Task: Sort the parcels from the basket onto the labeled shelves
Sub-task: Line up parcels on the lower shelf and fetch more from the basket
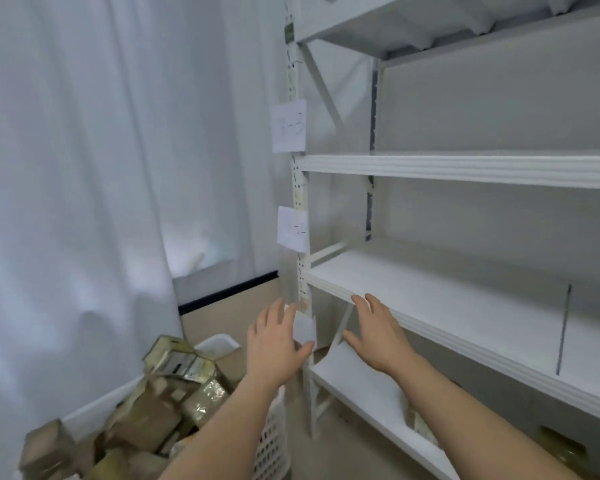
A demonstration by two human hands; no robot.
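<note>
At the far left, a pale curtain [84, 168] is hanging from top to bottom of the view. Below it, at the near left, a white perforated basket [271, 445] is sitting on the floor, and it is holding a heap of brown and tan parcels [160, 403], some wrapped in shiny tape, one with a printed label facing up. The heap is blurred, so you cannot tell any one parcel's long axis.

Moving right, your left hand [274, 341] is hovering in the air above the basket's far right corner, fingers spread apart and straight, holding nothing. The parcels are lying below and to the left of it, nearer to you than the hand is. This hand is the closer of the two to the basket.

Just beyond it, the shelf unit's white upright is carrying paper labels [289, 125]; the handwriting is faint, the upper one perhaps ending in 3, the lower [292, 229] in 2. A third paper is partly hidden behind your left fingers.

Further right, your right hand [378, 334] is also spread and holding nothing, its fingertips reaching up to the front edge of the middle shelf [465, 306]. Whether they are touching it is unclear. The shelves are stretching away to the right, well apart from the basket.

The next pick probably calls for dropping your left hand down and leftward.
</note>
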